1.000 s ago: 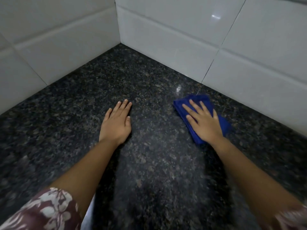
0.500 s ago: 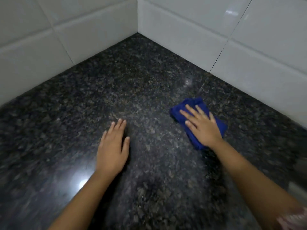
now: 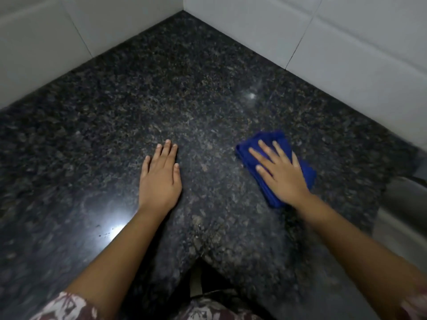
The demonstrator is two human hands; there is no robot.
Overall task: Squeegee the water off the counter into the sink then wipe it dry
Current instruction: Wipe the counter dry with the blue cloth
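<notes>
A folded blue cloth lies on the dark speckled granite counter, right of centre. My right hand presses flat on the cloth with fingers spread and straight, covering most of it. My left hand rests flat on the bare counter to the left, fingers together and straight, holding nothing. The metal sink shows as a grey rim and basin at the right edge, just right of the cloth. No squeegee is in view.
White tiled walls meet in a corner at the top and bound the counter on the left and right rear. A bright light reflection shines on the counter near my left forearm. The counter's front corner sits at bottom centre.
My right hand has slid the cloth toward me and slightly right, away from the back wall. The view has pulled back, bringing the sink rim and counter front corner into sight. My left hand stays flat.
</notes>
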